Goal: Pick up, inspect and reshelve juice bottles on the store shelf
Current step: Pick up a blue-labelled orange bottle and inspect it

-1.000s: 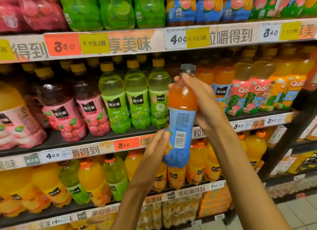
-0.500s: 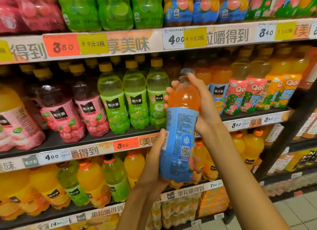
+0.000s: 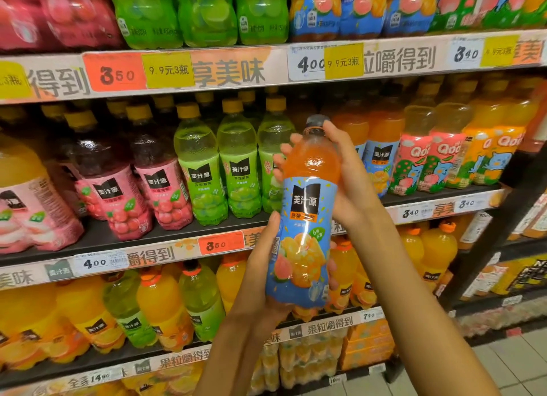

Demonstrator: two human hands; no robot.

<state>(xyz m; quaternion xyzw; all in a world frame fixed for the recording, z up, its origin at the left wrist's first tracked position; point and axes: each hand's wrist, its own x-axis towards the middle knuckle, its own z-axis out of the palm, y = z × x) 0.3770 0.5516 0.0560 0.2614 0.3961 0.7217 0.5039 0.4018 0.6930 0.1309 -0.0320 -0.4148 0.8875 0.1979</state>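
An orange juice bottle [image 3: 306,206] with a blue fruit label and a grey cap is held upright in front of the middle shelf [image 3: 165,250]. Its front label faces me. My left hand [image 3: 260,271] grips the bottle's lower part from the left, fingers wrapped round the base. My right hand [image 3: 346,176] grips the upper part and neck from the right, fingertips showing past the bottle's left side.
Rows of green [image 3: 236,162], pink [image 3: 159,176] and orange [image 3: 381,147] juice bottles fill the middle shelf. More bottles stand on the shelves above and below. A dark shelf upright [image 3: 503,227] stands at the right, with tiled floor [image 3: 521,363] below.
The bottle has been turned about its axis: the back label with barcode and QR code faced me before, the front label faces me now. It has also come slightly lower and closer.
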